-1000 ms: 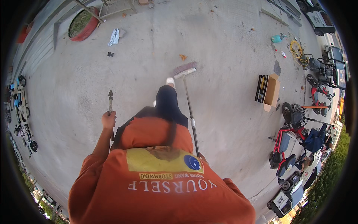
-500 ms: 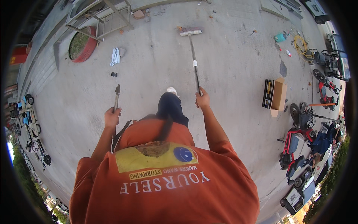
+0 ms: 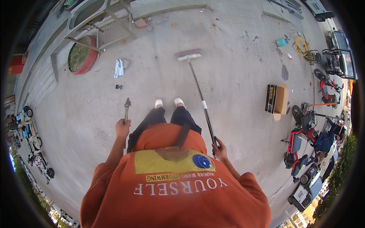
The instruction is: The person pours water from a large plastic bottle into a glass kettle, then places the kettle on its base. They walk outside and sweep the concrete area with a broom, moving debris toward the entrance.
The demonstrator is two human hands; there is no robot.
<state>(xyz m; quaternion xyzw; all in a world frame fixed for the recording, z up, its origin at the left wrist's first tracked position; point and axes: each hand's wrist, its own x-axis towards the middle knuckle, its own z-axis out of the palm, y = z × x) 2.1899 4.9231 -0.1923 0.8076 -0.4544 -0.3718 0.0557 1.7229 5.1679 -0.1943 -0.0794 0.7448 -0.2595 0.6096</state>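
My left hand (image 3: 122, 128) is closed round the lower end of a short-handled hammer (image 3: 126, 110); its dark metal head points away from me, above the ground. In my right hand (image 3: 220, 149) is the upper end of a long broom handle (image 3: 197, 86), dark with a white band. The handle slants forward and left to the push broom's head (image 3: 189, 56), which has a pale top and reddish-brown bristles and lies on the concrete. A small black object (image 3: 118, 87) lies just ahead of the hammer, with a pale blue-white cloth or sheet (image 3: 119, 68) beyond it.
An open cardboard box (image 3: 280, 99) stands to the right, near parked red scooters (image 3: 295, 148) and a crouching person (image 3: 325, 142). Far right are a teal container (image 3: 281, 41) and a coiled yellow hose (image 3: 301, 47). A red-rimmed planter (image 3: 90, 60) and metal frame (image 3: 114, 28) stand far left.
The broom head has come back toward me and slightly left as my right hand drew back. My left hand has shifted slightly right and nearer. Both shoes now show side by side.
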